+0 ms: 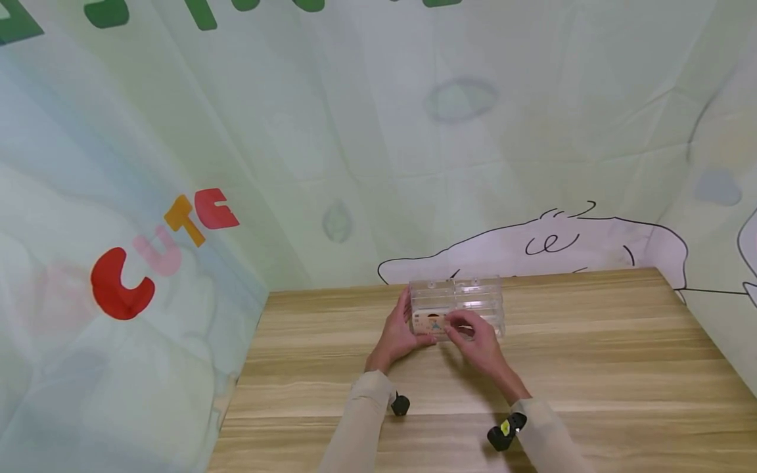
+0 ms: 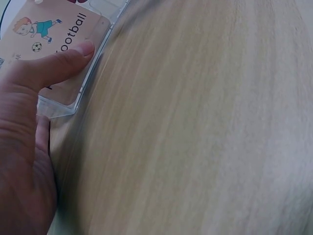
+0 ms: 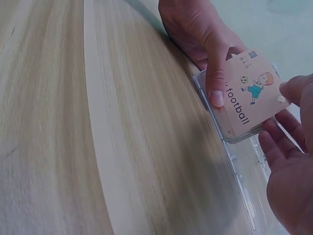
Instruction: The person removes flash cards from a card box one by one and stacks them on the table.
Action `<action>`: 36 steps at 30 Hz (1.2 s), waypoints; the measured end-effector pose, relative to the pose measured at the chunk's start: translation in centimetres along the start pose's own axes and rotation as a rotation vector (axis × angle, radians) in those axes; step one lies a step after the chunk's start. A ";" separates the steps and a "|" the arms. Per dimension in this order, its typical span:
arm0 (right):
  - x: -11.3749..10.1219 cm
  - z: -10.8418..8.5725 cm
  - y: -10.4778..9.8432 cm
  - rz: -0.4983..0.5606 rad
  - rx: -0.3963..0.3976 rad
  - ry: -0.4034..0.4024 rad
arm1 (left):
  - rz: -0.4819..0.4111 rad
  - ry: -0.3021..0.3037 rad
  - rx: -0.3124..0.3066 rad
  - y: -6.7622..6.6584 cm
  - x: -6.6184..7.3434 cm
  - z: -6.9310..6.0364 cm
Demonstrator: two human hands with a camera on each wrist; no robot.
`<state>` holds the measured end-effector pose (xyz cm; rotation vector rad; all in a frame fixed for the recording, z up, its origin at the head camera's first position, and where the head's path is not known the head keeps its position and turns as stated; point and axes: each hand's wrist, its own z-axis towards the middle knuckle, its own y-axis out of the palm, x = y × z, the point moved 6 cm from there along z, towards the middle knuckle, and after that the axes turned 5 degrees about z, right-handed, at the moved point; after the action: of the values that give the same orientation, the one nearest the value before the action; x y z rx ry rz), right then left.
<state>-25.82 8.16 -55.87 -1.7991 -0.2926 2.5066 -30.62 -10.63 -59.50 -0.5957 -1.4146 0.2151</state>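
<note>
L hand (image 1: 397, 336) grips box (image 1: 478, 289), thumb on card (image 3: 255, 93); R hand (image 1: 481, 345) pinches card (loading/unloading? can't tell); next prob. needs box steady.

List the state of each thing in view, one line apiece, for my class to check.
Football card, printed side showing, partly under a thumb.
Clear box, held at its left end; lid open or shut, cannot tell.
Left grip, thumb over the card, fingers at the box's side.
Right grip, pinching the card near its punched hole.
Table, beneath the box.
Backdrop, hanging behind the table, creased.
</note>
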 end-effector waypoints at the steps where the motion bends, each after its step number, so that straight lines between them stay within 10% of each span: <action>1: 0.1 0.0 0.0 -0.002 0.009 -0.001 | 0.000 0.000 -0.001 0.0 0.0 0.0; 14: 0.3 0.3 0.2 0.029 0.094 -0.018 | 0.000 0.016 0.007 0.0 -0.1 0.2; 36: -1.8 0.9 -0.7 0.018 0.022 0.052 | 0.018 0.000 0.007 0.1 -0.2 0.2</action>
<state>-26.11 8.44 -53.82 -1.8642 -0.2471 2.4598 -30.85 -10.62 -59.70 -0.6034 -1.4082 0.2343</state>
